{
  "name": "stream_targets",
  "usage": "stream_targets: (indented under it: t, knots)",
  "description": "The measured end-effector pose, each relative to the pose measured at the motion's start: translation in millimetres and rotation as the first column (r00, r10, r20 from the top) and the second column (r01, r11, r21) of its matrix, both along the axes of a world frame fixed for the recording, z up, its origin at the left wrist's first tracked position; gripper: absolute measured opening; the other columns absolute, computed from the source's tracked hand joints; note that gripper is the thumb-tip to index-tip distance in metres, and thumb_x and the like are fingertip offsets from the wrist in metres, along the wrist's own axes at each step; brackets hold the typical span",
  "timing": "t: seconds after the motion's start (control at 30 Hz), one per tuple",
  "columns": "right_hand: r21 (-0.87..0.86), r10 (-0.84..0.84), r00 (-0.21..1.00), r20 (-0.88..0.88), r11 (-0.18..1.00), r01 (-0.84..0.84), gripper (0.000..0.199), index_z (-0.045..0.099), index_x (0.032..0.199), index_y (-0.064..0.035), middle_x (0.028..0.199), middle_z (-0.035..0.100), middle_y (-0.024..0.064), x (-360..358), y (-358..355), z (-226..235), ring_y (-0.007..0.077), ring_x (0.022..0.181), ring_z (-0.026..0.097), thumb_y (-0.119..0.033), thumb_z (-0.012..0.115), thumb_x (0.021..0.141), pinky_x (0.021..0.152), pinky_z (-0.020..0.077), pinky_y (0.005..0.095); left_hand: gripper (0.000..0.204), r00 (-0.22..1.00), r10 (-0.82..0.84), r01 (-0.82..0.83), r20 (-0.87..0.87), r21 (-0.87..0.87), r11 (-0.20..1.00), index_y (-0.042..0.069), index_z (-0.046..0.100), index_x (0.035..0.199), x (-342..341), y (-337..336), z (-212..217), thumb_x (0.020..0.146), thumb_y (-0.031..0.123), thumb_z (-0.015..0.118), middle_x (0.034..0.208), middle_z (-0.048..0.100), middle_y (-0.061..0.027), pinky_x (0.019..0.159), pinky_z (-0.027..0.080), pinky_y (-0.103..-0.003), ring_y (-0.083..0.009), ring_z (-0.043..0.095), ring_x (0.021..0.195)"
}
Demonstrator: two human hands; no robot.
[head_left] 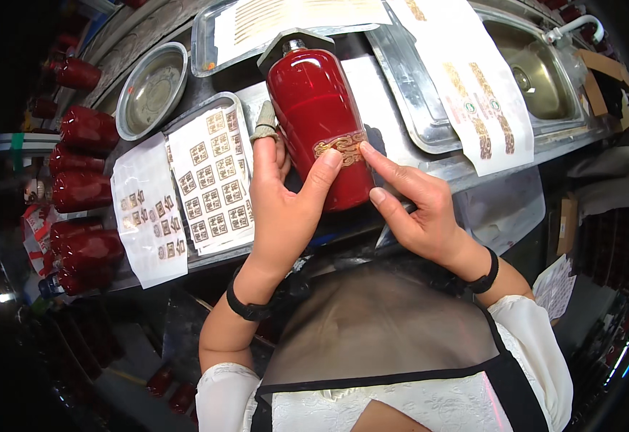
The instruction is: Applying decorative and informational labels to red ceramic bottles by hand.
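A glossy dark red bottle (314, 93) lies tilted in front of me, its neck pointing away. Near its base a gold ornamental decal (342, 148) lies across the side. My left hand (285, 183) grips the bottle from the left, thumb pressed on the decal and the other fingers partly hidden beneath. One left finger wears a pale finger cover (264, 121). My right hand (419, 209) is at the bottle's right side; its index fingertip touches the decal's right end, and the thumb rests by the base edge. The remaining right fingers are curled.
Decal sheets (213, 180) lie on a tray at left, beside a metal bowl (152, 90). Several red bottles (87, 191) stand at far left. A long decal strip (476, 101) hangs over a metal tray (419, 93) at right, near a sink (534, 68).
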State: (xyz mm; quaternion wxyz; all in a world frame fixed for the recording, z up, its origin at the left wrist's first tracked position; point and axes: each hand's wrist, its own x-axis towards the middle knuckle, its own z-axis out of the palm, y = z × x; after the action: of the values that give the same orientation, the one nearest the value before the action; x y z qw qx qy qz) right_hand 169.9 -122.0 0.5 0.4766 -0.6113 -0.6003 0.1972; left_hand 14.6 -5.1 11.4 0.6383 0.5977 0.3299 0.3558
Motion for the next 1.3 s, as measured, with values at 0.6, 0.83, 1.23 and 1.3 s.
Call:
stream_targets:
  t: [0.6,0.83,1.23,1.3]
  knots:
    - [-0.287,-0.42,0.705,-0.571,0.907,0.308,0.032,0.054,0.114,-0.0003,0.095,0.061,0.0038,9.7,18.7,4.2,0.006,0.082,0.057,0.002,0.068,0.085,0.071,0.0477,0.0199,0.057,0.998,-0.051,0.051,0.029,-0.013,0.999,-0.005,0.032,0.146,-6.0,3.6,0.0,0.097,0.007,0.059,0.137,0.053,-0.0196,0.103,0.046,-0.032,-0.0195,0.056,0.122]
    - [0.077,-0.35,0.907,-0.232,0.923,0.376,0.021,0.062,0.095,-0.0014,0.087,0.06,0.0053,-27.8,26.0,22.4,0.0129,0.075,0.057,0.005,0.071,0.077,0.067,0.0469,0.0255,0.042,0.999,-0.045,0.045,0.029,0.021,0.999,-0.004,0.042,0.135,-10.2,7.8,-7.4,0.098,0.008,0.059,0.131,0.057,-0.0169,0.101,0.046,-0.031,-0.0173,0.056,0.119]
    - [0.266,-0.243,0.959,0.144,0.943,0.199,0.035,0.07,0.098,-0.004,0.087,0.068,0.0111,-32.4,30.1,38.0,0.0296,0.076,0.064,0.008,0.076,0.065,0.069,0.0501,0.0368,0.061,0.993,-0.08,0.077,0.082,0.039,0.996,-0.006,0.032,0.149,-23.8,16.6,-18.3,0.098,0.01,0.06,0.146,0.047,-0.0189,0.115,0.032,-0.037,-0.0249,0.044,0.136]
    - [0.29,-0.109,0.953,0.282,0.957,0.023,0.038,0.071,0.099,-0.0051,0.09,0.069,0.0099,-30.7,29.6,36.9,0.0288,0.077,0.063,0.008,0.076,0.064,0.069,0.0497,0.0371,0.06,0.989,-0.096,0.095,0.112,0.012,0.995,-0.006,0.033,0.149,-24.8,17.9,-20.5,0.098,0.01,0.06,0.146,0.047,-0.0187,0.115,0.032,-0.037,-0.0248,0.044,0.136]
